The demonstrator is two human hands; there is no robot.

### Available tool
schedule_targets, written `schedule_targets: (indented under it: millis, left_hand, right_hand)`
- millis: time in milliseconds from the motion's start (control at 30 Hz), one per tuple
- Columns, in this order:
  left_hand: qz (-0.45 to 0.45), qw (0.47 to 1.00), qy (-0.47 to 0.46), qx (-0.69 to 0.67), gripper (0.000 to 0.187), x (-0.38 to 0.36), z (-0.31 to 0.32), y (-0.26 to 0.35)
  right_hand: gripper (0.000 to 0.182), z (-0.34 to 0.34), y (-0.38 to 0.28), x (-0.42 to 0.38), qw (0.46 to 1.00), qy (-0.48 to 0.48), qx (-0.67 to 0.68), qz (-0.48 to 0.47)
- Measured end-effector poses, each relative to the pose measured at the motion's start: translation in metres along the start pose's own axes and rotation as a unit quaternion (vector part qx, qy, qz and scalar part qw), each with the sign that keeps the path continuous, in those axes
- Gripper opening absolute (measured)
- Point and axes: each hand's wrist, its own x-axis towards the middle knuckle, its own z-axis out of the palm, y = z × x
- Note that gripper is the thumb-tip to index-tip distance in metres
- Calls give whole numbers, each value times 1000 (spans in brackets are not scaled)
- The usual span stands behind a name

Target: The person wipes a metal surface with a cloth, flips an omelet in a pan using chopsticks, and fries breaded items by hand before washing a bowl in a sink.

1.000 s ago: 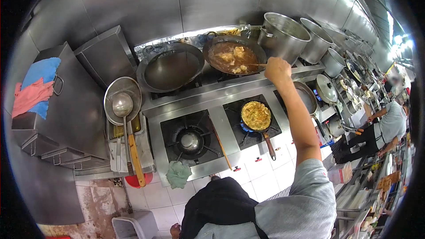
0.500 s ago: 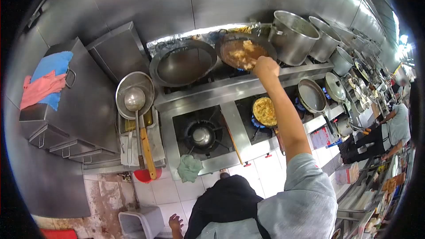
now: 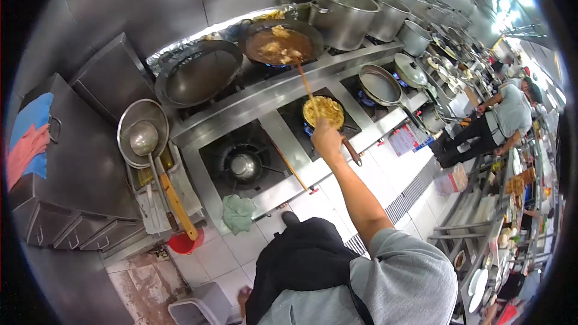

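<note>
My right hand (image 3: 327, 138) is closed round long wooden chopsticks (image 3: 306, 87). Their far end reaches the near rim of a wok (image 3: 315, 53) of brown sauce, where pale golden pieces of food (image 3: 281, 32) float. Directly beyond the hand, a small pan of yellow, egg-like food (image 3: 324, 112) sits over a blue flame; its brown handle (image 3: 351, 151) points towards me. Low in the view, my left hand (image 3: 244, 296) hangs beside the black apron (image 3: 301, 253). Most of its fingers are hidden or too small to make out.
An unlit burner (image 3: 244, 164) and a green cloth (image 3: 238, 212) are at the stove's front left. A large wok (image 3: 198, 75), tall pots (image 3: 345, 17) and a frying pan (image 3: 380, 84) surround the work area. A strainer (image 3: 142, 117) holds a ladle. A person (image 3: 509, 108) stands right.
My right hand has drawn back from the wok towards me, to above the small pan's near edge, so the chopsticks now show. The camera view has turned right. Less of my left hand shows.
</note>
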Motion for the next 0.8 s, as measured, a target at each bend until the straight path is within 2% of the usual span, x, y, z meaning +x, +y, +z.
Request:
schedule_targets:
  millis: [33, 67, 100, 133, 233, 267, 300, 333, 400, 467, 500, 533, 633, 733, 800]
  left_hand:
    - [-68, 966, -66, -238, 41, 14, -8, 23]
    - [-77, 955, -100, -269, 43, 15, -11, 74]
    - [4, 996, -82, -37, 35, -7, 1, 185]
    - [50, 995, -82, -14, 29, -8, 3, 246]
    - [188, 962, -142, -140, 19, -73, 11, 419]
    - [370, 901, -159, -161, 17, -90, 7, 447]
    - [467, 835, -185, -222, 15, -106, 5, 470]
    - [548, 732, -240, -326, 16, -122, 1, 493]
    - [618, 521, -351, -473, 23, -159, 2, 540]
    - [622, 379, -459, -509, 10, -192, 14, 589]
    - [645, 303, -504, -488, 14, -204, 39, 623]
    - [652, 311, -491, -488, 14, -218, 39, 628]
    - [647, 424, -498, -393, 12, -255, 45, 635]
    - [674, 451, -470, -349, 12, -274, 69, 629]
    - [687, 464, -450, -333, 11, -284, 90, 626]
  right_hand:
    - [24, 12, 13, -6, 999, -8, 5, -43]
    - [24, 13, 18, -16, 999, -7, -2, -41]
    - [20, 14, 22, -31, 997, 15, 54, -51]
    - [17, 14, 25, -49, 992, 34, 108, -63]
    - [24, -10, 23, -120, 989, -127, 71, 9]
    - [24, 0, 31, -137, 983, -171, 70, 24]
    - [24, 9, 40, -150, 982, -175, 66, 22]
    - [25, 19, 49, -164, 977, -198, 72, 41]
    - [26, 35, 61, -181, 968, -232, 76, 57]
    - [28, 49, 66, -187, 963, -253, 53, 76]
    - [30, 52, 65, -185, 957, -276, 39, 85]
    - [30, 56, 66, -182, 954, -289, 37, 74]
    - [30, 81, 73, -168, 966, -249, 19, 63]
    - [32, 102, 81, -153, 969, -239, 52, 35]
    - [35, 108, 87, -145, 970, -213, 111, -33]
